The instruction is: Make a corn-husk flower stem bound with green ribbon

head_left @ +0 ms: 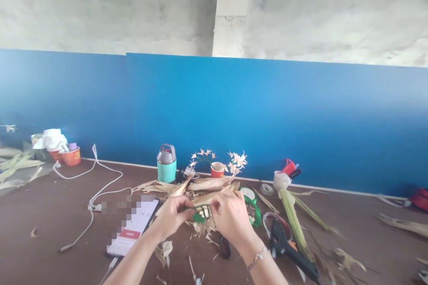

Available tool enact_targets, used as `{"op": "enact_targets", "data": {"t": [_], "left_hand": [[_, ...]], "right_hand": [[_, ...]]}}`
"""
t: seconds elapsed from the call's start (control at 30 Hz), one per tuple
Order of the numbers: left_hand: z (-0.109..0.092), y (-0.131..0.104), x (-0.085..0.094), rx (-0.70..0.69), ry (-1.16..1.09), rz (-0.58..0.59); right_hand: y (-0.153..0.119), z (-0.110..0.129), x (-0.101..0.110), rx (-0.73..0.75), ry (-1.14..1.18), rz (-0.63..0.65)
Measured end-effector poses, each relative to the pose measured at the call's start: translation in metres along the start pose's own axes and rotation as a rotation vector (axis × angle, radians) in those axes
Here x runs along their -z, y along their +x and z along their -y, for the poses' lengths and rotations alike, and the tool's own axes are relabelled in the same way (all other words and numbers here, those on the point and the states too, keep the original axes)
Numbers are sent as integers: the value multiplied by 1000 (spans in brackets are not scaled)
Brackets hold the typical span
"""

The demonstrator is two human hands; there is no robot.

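Observation:
My left hand [170, 217] pinches one end of a thin green stem [202, 207] between thumb and fingers. The other end is gripped by my right hand [232, 216], which wears a bracelet at the wrist. Below the stem hangs a loose piece of green tape [198, 217], and small pale petals show behind it. A loop of green tape [257, 214] lies just right of my right hand, by a white-centred spool [248, 194]. Dried corn husks [214, 183] are spread behind both hands. My fingers partly hide what they hold.
A phone [133, 229] lies left of my arms, with white cables [92, 200] further left. Behind stand a turquoise flask [166, 169] and a red cup [218, 170] with pale husk flowers. A black glue gun [290, 249] and scissors [224, 247] lie at right.

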State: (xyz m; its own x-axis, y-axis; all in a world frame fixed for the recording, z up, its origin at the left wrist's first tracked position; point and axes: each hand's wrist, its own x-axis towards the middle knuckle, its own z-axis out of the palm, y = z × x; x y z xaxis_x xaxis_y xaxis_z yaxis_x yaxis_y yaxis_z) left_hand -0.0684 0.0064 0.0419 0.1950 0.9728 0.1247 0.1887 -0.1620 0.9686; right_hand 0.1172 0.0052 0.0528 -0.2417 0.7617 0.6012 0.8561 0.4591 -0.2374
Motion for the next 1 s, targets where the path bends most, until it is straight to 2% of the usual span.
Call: {"op": "enact_targets", "data": {"t": [0.2, 0.43, 0.57, 0.7, 0.77, 0.87, 1.0], "left_hand": [[4, -2, -1, -142, 360, -93], [3, -4, -3, -218, 482, -105], [-1, -3, -2, -133, 355, -72], [6, 3, 2, -14, 130, -17], [12, 7, 3, 30, 10, -37], [17, 11, 4, 63, -156, -129], [15, 10, 3, 86, -267, -141]], "right_hand": [[-1, 5, 5, -42, -48, 18], [-2, 5, 4, -165, -46, 80], [1, 3, 7, -200, 38, 120], [5, -5, 13, -243, 282, 156], [8, -13, 16, -273, 377, 85], [10, -24, 16, -316, 428, -71], [10, -29, 14, -267, 437, -145]]}}
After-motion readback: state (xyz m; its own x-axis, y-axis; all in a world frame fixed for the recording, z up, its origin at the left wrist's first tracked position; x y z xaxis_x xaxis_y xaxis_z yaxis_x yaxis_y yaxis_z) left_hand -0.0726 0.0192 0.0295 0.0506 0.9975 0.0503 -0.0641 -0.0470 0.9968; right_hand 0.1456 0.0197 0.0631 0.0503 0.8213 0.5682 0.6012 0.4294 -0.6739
